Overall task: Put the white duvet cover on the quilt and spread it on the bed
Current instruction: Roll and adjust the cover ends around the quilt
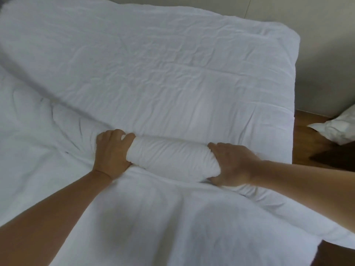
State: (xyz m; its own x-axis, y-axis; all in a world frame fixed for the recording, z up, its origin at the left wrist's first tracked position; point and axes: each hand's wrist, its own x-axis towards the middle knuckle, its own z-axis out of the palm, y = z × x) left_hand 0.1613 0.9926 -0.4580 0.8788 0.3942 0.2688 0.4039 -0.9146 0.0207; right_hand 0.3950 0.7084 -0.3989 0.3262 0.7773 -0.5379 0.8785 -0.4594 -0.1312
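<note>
Both hands clamp a rolled bundle of quilt and cover (172,156) near the bed's (284,143) right edge: left grip (112,154) and right grip (232,164) at either end, likely keeping the layers together while rolling.

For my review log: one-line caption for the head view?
Both hands, left and right, grip a rolled section of white bedding.

white duvet cover (153,64) spread wrinkly across the bed (23,143), near edge bunched into a tight roll (172,160), quilt not distinguishable
</note>
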